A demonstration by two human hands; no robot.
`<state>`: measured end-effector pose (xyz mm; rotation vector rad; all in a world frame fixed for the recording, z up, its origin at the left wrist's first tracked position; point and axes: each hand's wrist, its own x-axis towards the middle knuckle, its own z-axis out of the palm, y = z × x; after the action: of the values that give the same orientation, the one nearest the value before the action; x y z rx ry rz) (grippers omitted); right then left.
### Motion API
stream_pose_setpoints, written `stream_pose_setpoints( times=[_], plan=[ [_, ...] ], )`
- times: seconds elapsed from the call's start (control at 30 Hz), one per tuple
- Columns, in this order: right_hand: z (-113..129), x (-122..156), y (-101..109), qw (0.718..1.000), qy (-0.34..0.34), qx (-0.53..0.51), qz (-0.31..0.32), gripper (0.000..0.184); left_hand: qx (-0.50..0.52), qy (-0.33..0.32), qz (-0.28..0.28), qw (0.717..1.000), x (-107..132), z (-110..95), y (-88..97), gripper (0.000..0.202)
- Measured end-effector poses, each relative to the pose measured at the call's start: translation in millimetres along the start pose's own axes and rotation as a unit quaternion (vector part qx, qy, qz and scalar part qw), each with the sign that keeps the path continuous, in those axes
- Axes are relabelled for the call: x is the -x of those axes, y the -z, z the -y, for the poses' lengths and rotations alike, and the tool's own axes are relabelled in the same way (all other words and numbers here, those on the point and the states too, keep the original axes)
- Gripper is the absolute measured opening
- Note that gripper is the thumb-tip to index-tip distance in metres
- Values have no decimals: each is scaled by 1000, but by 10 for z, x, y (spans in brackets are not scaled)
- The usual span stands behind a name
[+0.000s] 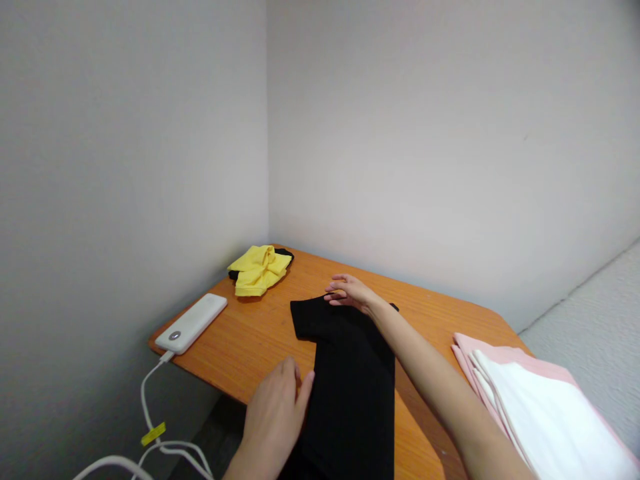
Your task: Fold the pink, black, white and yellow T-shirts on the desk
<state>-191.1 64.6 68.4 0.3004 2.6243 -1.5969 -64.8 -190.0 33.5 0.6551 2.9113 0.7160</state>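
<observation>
A black T-shirt (350, 387) lies folded lengthwise on the orange wood-grain table (265, 343), with one short sleeve sticking out to the left. My right hand (351, 292) rests at the shirt's far end near the collar, its fingers curled over the edge. Whether those fingers pinch the cloth is hidden. My left hand (274, 413) stands against the shirt's near left side, with its fingertips touching the black fabric and nothing held. The lower end of the shirt runs out of view.
A yellow cloth (260, 270) lies bunched on a black piece of fabric (285, 253) in the table's far corner. A white power bank (191, 323) with a white cable (147, 400) sits at the left edge. Folded white and pink cloth (545, 407) lies at right.
</observation>
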Motion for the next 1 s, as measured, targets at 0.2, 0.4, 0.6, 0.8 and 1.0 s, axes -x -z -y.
stream_pose_setpoints(
  times=[0.2, 0.4, 0.6, 0.8, 1.0],
  plan=[
    [-324, 590, -111, 981, 65, 141, -118, 36, -82, 59, -88, 991, -1172, 62, 28, 38],
    [-718, 1038, -647, 917, 17, 371, -148, 89, -100, 84, -62, 989, -1892, 53, -201, 59],
    [-761, 1094, -780, 905, 9, 399, -148, 99, -56, 36, 17, 998, -2075, 202, -108, 31],
    [-603, 1324, -792, 908, 52, 388, -146, 99, 49, -69, 63, 994, -2246, -258, 150, 39],
    [-493, 1803, -907, 939, 70, 335, -36, 101, 88, -272, 130, 949, -1927, -769, -194, 45]
  ],
)
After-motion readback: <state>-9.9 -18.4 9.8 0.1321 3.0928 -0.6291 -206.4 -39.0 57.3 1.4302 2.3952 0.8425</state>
